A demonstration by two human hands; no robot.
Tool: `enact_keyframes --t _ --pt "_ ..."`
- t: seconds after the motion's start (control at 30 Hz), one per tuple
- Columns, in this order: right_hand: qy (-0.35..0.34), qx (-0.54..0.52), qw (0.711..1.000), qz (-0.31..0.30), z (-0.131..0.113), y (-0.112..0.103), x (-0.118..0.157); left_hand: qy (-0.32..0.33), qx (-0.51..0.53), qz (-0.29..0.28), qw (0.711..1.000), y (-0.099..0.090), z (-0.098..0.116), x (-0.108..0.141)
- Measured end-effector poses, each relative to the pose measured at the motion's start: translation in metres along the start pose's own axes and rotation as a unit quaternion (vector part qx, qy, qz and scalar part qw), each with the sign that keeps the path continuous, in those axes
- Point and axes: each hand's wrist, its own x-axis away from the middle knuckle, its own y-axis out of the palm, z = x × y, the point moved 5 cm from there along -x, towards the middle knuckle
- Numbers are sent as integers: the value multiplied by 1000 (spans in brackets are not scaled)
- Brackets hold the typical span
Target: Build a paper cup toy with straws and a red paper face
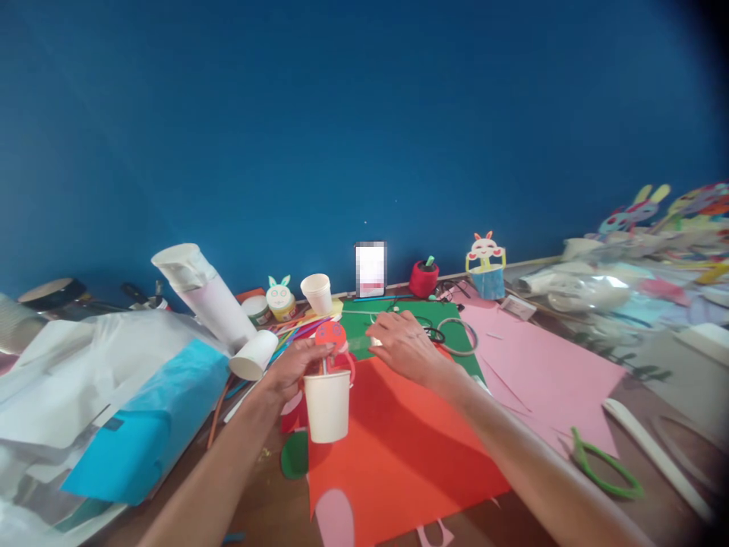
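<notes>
My left hand [299,365] is closed in a pinch at the lower edge of a round red paper face [331,334] with drawn eyes. Directly under it is a white paper cup [329,410], upright, with a thin stem running from the face into its mouth. A pink paper loop shows at the cup's right side. Over the green sheet [356,328], my right hand [405,346] has its fingers bent downward, and a small whitish thing shows by the fingertips, too little of it to name. A large red-orange sheet [415,441] lies beneath both hands.
Pink sheets [535,357] and a green pipe cleaner [609,471] lie to the right. At left are a blue packet [148,425], a tipped paper cup [254,355] and a stack of cups [202,292]. Finished paper figures and a pixelated upright screen [370,270] line the blue wall.
</notes>
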Motion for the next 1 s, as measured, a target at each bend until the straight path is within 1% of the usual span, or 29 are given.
enact_keyframes --t 0.1,0.2,0.3,0.4,0.57,0.67,0.8,0.9,1.0 --pt "24 20 999 -19 2 4 1 9 -22 2 1000 -1 0 -1" --pt "61 30 997 -32 4 6 3 16 -40 -2 999 0 -1 -3" --pt "91 40 994 -34 6 6 5 20 -40 -6 999 0 -1 -3" --pt "106 50 992 -49 8 7 6 16 -34 -8 999 0 -1 -3" --pt "105 13 990 -95 11 15 5 6 -28 -3 1000 -1 0 -1" --pt "108 -9 990 -87 13 15 4 2 -19 -5 1000 -3 1 0" --pt "94 34 993 -65 12 11 4 -2 -43 -4 999 -6 1 -1" --pt "91 59 991 -81 12 16 4 -7 -46 -1 999 -8 -1 -3" --pt "81 57 990 -102 11 23 4 -9 -44 10 999 -10 -5 -4"
